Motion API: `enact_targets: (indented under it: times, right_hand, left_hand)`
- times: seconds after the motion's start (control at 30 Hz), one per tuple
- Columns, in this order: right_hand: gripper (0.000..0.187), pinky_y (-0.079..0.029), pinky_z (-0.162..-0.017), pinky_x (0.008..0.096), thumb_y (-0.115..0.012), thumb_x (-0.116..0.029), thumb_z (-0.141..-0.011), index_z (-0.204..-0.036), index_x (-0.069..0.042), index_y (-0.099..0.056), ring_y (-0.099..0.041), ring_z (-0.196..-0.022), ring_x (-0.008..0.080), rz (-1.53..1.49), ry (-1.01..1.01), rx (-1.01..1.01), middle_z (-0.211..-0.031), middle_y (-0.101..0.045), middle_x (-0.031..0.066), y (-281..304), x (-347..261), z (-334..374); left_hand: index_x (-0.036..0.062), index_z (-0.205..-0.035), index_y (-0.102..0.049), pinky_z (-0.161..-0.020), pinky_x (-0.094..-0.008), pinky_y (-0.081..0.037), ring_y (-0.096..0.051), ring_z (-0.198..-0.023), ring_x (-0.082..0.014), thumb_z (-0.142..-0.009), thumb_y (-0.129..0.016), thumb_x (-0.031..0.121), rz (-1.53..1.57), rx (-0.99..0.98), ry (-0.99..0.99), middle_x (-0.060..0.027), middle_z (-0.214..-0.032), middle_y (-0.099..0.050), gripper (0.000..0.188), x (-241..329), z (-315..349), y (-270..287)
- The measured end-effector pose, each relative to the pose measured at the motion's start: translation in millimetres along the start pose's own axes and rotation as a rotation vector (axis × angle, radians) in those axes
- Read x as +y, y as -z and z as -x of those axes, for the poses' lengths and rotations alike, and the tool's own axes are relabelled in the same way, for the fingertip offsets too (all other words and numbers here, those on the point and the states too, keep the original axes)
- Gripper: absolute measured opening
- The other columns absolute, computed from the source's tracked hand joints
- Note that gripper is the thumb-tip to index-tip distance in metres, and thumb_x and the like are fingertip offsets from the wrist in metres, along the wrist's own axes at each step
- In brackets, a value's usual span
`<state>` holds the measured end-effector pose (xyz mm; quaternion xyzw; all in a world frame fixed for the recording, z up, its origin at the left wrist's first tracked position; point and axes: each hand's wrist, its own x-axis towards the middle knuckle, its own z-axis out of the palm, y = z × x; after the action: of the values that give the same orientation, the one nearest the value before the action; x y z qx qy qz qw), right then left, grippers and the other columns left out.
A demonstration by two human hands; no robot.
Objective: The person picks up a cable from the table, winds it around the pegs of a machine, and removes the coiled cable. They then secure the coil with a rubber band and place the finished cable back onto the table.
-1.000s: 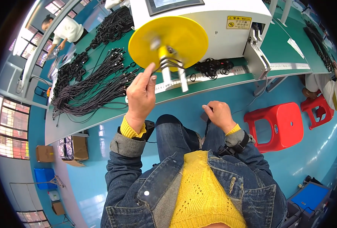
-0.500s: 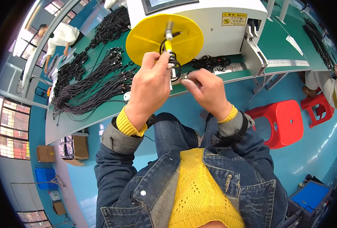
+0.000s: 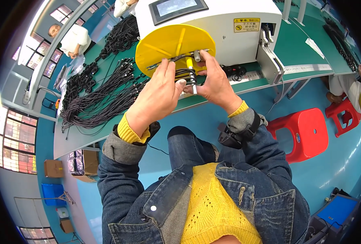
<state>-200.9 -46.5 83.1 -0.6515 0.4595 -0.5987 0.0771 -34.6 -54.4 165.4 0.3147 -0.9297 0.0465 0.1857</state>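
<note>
A coil of black cable (image 3: 183,76) sits around the pegs in front of a round yellow disc (image 3: 170,42) on a white machine. My left hand (image 3: 158,94) presses the coil's left side, its thumb on the loops and its fingertips close to the disc. On the other side, my right hand (image 3: 217,84) curls its fingers and thumb around the coil. A yellow-sleeved peg (image 3: 189,62) sticks out between the hands. Parts of the loops are hidden behind my fingers.
The white machine (image 3: 225,36) carries a screen (image 3: 177,8) and a metal bracket (image 3: 271,61) at its right. Bundled black cables (image 3: 103,93) lie on the green table at left. Red stools (image 3: 304,134) stand at right. A person (image 3: 75,40) is at the far left.
The yellow disc and its pegs have turned. My right hand has moved up and in onto the coil; my left hand has shifted left and down, its fingers straighter.
</note>
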Motion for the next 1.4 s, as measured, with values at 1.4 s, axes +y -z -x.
enact_targets:
  times: [1.4]
  right_hand:
    - [0.030, -0.049, -0.076, 0.0243, -0.058, 0.005, -0.080, -0.106, 0.008, -0.044, -0.059, -0.087, 0.0117, -0.564, -0.420, 0.202, -0.096, -0.061, 0.0137, -23.0, -50.3, 29.4]
  left_hand:
    - [-0.0165, -0.116, -0.037, -0.083, -0.0418, -0.046, -0.050, -0.100, -0.0474, -0.084, -0.052, 0.012, 0.058, 0.236, 0.225, -0.0401, -0.114, -0.042, 0.045, 25.4, 10.4, -28.4]
